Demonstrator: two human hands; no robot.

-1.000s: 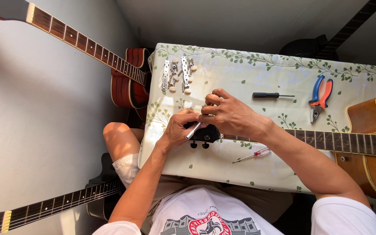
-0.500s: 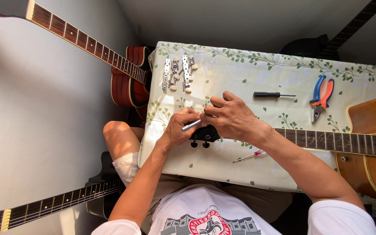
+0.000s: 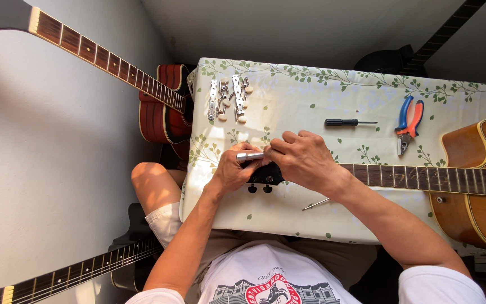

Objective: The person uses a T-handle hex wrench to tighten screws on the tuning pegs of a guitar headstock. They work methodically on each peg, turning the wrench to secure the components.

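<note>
While the guitar [image 3: 457,186] lies across the table [image 3: 310,95] with its neck running in from my right, I have both hands bunched over the headstock [image 3: 265,174], which sits just inside the near left part of the tabletop. My left hand [image 3: 233,171] is curled shut round a short silver tool [image 3: 250,156], held level and pointing right, I judge so its end meets the top of the headstock. My right hand [image 3: 302,160] lies over the headstock from the other side, fingers bent down and pressing; whether they pinch the tool's tip or only steady the wood I cannot tell. Two black tuner knobs [image 3: 257,188] stick out on the near side, toward my lap. Two strips of silver tuners [image 3: 229,100] lie side by side at the far left corner, well apart from my hands, probably parked there to stay out of the way. A black screwdriver [image 3: 349,122] lies beyond my right hand, pliers [image 3: 408,124] with blue and orange handles farther right, and a thin driver [image 3: 316,204] near the front edge by my right forearm. Open cloth lies between the tuners and screwdriver. To my left the table ends close, with another guitar [image 3: 161,107] leaning against that edge and the wall [image 3: 40,169] behind it.
</note>
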